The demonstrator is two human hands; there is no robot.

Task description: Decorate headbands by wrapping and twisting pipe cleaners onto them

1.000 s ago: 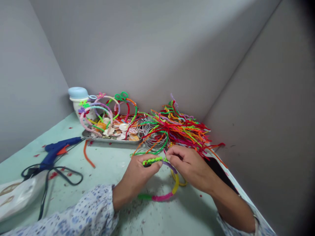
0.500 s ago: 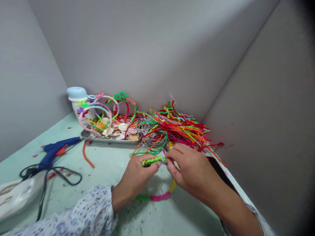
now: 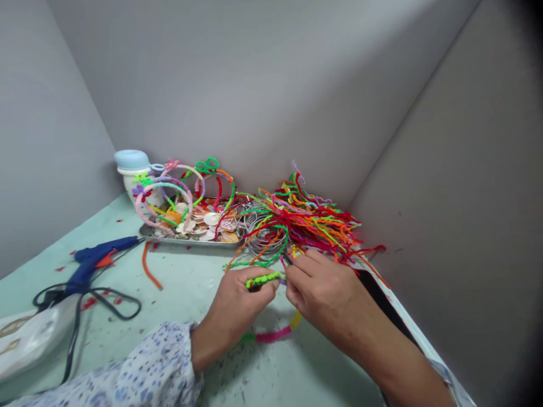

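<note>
Between the thumb and fingers of my left hand (image 3: 235, 308) is a pipe-cleaner-wrapped headband (image 3: 274, 336), its pink, yellow and green curve hanging below my hands. A bumpy lime green pipe cleaner (image 3: 263, 278) lies along the top of the headband under my left thumb. My right hand (image 3: 326, 294) is closed in a pinch at the right end of this lime green piece, close to the left fingertips. The right fingertips are partly hidden, and a short purple stretch shows between the hands.
Behind the hands lies a heap of coloured pipe cleaners (image 3: 322, 223) with coiled wire hoops (image 3: 267, 240). A metal tray (image 3: 199, 243) holds shells and decorated headbands (image 3: 142, 212). At left are a blue glue gun (image 3: 91, 257), its cord, and a white bottle (image 3: 132, 161). A dark flat object (image 3: 382, 294) lies right.
My right fingers have curled in more closely at the end of the lime green piece. The headband's hanging curve has shifted slightly up and left. My left hand has hardly moved.
</note>
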